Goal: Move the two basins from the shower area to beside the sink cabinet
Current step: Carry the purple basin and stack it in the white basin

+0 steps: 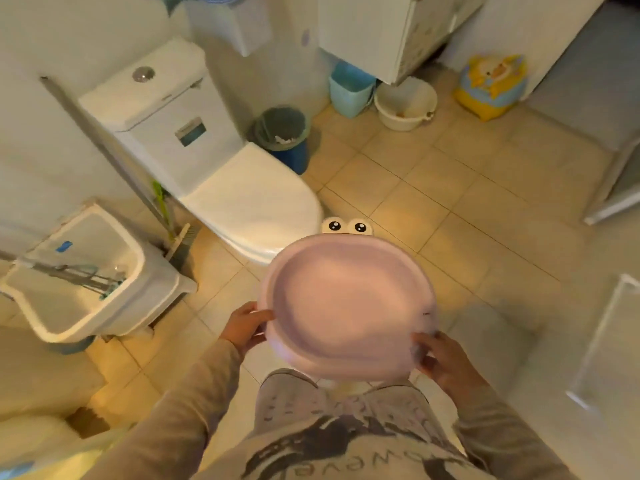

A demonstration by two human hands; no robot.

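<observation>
the round pink plastic basin with frog eyes (346, 303) sits between both grips: left hand (244, 329) closed on its left rim, right hand (441, 360) closed on its near right rim.

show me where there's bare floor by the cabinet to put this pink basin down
The widest bare tile lies between the white basin, the duck toy and the toilet. Under the sink cabinet it is crowded: blue basket, white basin and bin. Both hands, left hand and right hand, hold the pink basin.
</observation>
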